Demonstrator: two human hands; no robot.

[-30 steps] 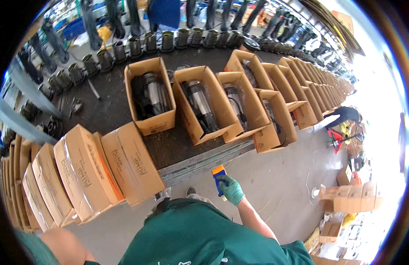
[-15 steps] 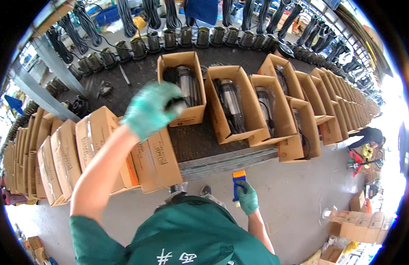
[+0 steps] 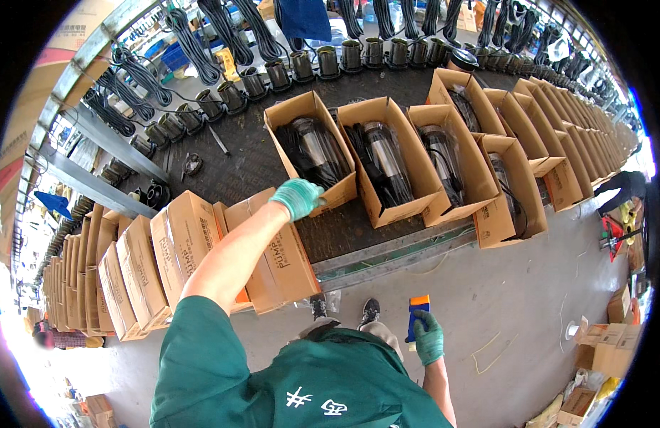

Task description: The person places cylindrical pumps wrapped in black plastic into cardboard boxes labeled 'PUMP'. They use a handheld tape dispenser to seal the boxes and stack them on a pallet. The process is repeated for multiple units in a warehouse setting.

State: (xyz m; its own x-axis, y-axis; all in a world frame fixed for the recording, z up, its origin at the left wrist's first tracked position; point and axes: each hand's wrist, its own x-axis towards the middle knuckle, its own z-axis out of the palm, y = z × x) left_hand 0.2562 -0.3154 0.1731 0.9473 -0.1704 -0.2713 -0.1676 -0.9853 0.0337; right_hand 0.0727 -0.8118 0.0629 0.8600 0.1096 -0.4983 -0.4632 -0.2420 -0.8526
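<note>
My left hand (image 3: 299, 199), in a green knit glove, has its fingers closed at the near lower corner of an open cardboard box (image 3: 338, 191). Inside that box lie a shiny metal pump-like cylinder (image 3: 317, 146) and black cable (image 3: 296, 151). Lower right, over the floor, my gloved right hand (image 3: 428, 339) grips a flat blue and orange item (image 3: 418, 312), perhaps a stack of booklets. A second open box (image 3: 405, 212) with a similar cylinder (image 3: 384, 158) stands just right of the first.
Closed cartons (image 3: 278, 250) line the bench's near left edge; more open boxes (image 3: 512, 214) run off to the right. Black motor-like housings (image 3: 276, 71) with hanging cable coils (image 3: 255, 28) stand along the back. A metal post (image 3: 119, 146) rises at left. The dark bench top (image 3: 237, 167) holds small parts.
My left hand has come down from over the first box, where it was blurred beside something dark, to that box's near corner. My right hand keeps the blue and orange item. The view has shifted.
</note>
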